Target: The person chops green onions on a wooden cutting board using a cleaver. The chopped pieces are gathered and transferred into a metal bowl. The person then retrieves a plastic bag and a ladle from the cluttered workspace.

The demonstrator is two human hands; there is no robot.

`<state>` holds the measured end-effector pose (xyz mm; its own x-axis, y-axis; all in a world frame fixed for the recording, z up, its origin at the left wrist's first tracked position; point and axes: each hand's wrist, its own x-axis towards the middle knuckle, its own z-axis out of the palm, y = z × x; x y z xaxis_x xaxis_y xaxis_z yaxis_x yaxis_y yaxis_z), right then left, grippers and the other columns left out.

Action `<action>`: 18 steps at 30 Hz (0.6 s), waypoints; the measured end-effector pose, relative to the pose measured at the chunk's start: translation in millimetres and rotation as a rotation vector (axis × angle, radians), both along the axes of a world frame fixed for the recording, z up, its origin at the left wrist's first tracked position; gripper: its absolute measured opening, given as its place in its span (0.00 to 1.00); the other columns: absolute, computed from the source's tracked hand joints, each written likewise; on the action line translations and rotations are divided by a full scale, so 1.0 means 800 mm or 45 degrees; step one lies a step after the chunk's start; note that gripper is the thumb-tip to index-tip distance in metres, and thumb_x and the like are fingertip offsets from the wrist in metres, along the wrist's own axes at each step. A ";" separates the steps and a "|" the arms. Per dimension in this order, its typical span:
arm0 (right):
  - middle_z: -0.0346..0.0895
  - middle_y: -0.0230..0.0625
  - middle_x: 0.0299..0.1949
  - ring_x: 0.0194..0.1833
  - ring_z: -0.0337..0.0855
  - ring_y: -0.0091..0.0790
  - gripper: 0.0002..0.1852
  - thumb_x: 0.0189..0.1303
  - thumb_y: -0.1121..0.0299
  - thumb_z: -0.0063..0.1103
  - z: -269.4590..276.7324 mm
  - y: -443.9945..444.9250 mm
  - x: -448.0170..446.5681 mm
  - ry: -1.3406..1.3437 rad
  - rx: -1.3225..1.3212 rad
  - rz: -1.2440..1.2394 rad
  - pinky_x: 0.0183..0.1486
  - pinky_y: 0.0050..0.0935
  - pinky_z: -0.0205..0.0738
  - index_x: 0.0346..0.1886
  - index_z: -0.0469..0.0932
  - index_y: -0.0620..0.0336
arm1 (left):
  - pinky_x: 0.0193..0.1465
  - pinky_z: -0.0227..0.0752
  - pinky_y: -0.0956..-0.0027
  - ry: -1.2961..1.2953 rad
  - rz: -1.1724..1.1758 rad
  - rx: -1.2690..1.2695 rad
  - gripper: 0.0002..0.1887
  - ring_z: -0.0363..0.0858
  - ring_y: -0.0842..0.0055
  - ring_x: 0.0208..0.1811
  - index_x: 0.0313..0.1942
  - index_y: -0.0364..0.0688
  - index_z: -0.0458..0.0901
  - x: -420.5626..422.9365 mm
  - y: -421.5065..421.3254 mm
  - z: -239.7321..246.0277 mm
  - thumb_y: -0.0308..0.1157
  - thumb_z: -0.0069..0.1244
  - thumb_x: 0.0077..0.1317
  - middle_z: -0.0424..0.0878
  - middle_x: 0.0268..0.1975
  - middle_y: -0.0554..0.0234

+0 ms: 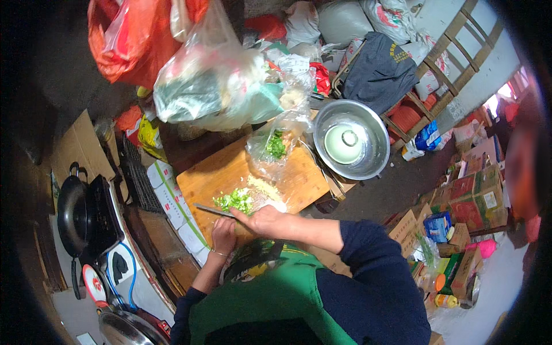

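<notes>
On a wooden cutting board, my right hand grips a knife, its blade pointing left. Close beside the blade, my left hand is curled at the near edge of the board; whatever lies under its fingers is mostly hidden. Chopped green onion lies just beyond the blade. Minced pale yellow bits, perhaps garlic or ginger, form a strip to its right, with a small white heap nearer me. A clear plastic bag holding chopped greens rests on the board's far part.
A steel basin with a pale green bowl inside stands right of the board. Full plastic bags hang over its far side. A black wok is at the left. A wooden ladder leans at the upper right; cardboard boxes are stacked right.
</notes>
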<state>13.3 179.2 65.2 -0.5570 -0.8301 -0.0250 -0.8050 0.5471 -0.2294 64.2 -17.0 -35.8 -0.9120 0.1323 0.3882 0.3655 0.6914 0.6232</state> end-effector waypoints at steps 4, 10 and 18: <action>0.71 0.38 0.11 0.13 0.74 0.38 0.41 0.52 0.68 0.51 -0.015 -0.026 -0.023 -0.024 -0.203 0.006 0.16 0.39 0.66 0.71 0.50 0.66 | 0.47 0.71 0.57 -0.106 -0.109 -0.040 0.06 0.76 0.53 0.42 0.36 0.34 0.80 0.010 0.000 0.033 0.21 0.51 0.57 0.80 0.38 0.48; 0.72 0.39 0.12 0.14 0.75 0.42 0.45 0.47 0.70 0.56 -0.001 0.000 -0.019 -0.105 -0.158 -0.035 0.18 0.41 0.68 0.71 0.48 0.66 | 0.45 0.71 0.57 -0.005 -0.045 -0.104 0.08 0.76 0.53 0.41 0.36 0.34 0.80 0.017 0.002 0.019 0.19 0.52 0.55 0.80 0.39 0.48; 0.76 0.44 0.18 0.20 0.78 0.47 0.40 0.53 0.71 0.53 -0.013 -0.026 -0.021 -0.108 -0.184 0.042 0.21 0.43 0.70 0.69 0.49 0.72 | 0.41 0.70 0.57 -0.048 -0.056 -0.150 0.06 0.76 0.55 0.37 0.31 0.35 0.80 0.002 0.005 0.011 0.16 0.52 0.52 0.79 0.33 0.51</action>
<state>-3.8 158.5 55.0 -0.5307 -0.8461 0.0499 -0.7962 0.4775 -0.3716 66.1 -13.1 -27.4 -0.9179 0.2153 0.3332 0.3751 0.7444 0.5524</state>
